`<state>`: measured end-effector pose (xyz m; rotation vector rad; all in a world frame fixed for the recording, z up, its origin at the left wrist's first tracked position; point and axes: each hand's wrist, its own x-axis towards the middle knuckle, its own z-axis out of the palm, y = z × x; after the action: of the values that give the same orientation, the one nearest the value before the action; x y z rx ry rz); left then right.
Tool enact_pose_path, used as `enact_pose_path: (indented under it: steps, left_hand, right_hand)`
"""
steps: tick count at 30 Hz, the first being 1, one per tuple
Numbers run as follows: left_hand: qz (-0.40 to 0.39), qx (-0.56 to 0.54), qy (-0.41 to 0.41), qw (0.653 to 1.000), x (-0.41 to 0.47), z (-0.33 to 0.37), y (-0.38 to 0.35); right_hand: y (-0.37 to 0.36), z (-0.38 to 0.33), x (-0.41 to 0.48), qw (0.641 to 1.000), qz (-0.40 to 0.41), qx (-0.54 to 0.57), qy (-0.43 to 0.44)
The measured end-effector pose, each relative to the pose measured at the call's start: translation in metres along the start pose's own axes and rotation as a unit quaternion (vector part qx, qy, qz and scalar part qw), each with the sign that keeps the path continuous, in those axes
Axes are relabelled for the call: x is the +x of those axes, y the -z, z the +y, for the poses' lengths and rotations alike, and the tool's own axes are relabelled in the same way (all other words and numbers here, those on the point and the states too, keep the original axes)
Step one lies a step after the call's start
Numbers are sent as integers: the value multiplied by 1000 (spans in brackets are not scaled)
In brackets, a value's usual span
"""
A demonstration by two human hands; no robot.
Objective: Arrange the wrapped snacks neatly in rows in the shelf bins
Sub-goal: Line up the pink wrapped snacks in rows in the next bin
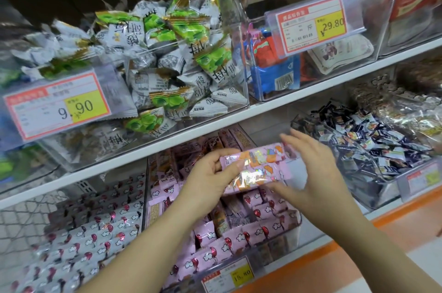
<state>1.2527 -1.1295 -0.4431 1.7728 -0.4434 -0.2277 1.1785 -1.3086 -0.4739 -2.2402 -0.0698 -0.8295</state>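
Gripping the left end of the pink snack packs [258, 168], the left hand [210, 180] has its fingers curled behind the wrappers and its thumb laid across the front. The right hand [320, 170] is spread fairly wide, its fingers nearly straight. The upper fingers rest against the packs' right end and the thumb reaches in just beneath them. At least two packs lie stacked lengthwise between the two hands, held in the air.

Directly below both hands is a clear bin [145, 197] filled with matching pink packs, some upright in rows, others tilted. Below and to the left of the left hand lie rows of white wrapped snacks [95, 240]. Right of the right hand is a bin of small dark sweets [370, 149].

Just above the hands runs a white shelf [215, 135] carrying a bin of green-and-white sweets [167, 53] with a price tag [57, 106] reading 9.90. An orange shelf edge [358, 240] passes under the right forearm.

Glare on the held wrappers blurs their print, and how many packs are in the stack cannot be told. Both forearms are cut off by the bottom of the view.
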Motion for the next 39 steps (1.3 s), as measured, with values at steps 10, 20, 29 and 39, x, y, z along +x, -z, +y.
enact_pose_path:
  steps: [10, 20, 29, 39]
  left_hand:
    - [76, -22, -29, 996, -10, 2, -17]
    - [-9, 338, -39, 940, 2, -4, 12]
    - [77, 365, -45, 927, 4, -10, 9]
    - [113, 389, -65, 912, 3, -2, 7]
  right_hand:
    - [-5, -19, 4, 917, -7, 340, -206]
    - [-18, -18, 17, 978, 2, 188, -87]
    - [-28, -3, 19, 994, -94, 45, 39]
    - [-25, -2, 18, 989, -137, 23, 42]
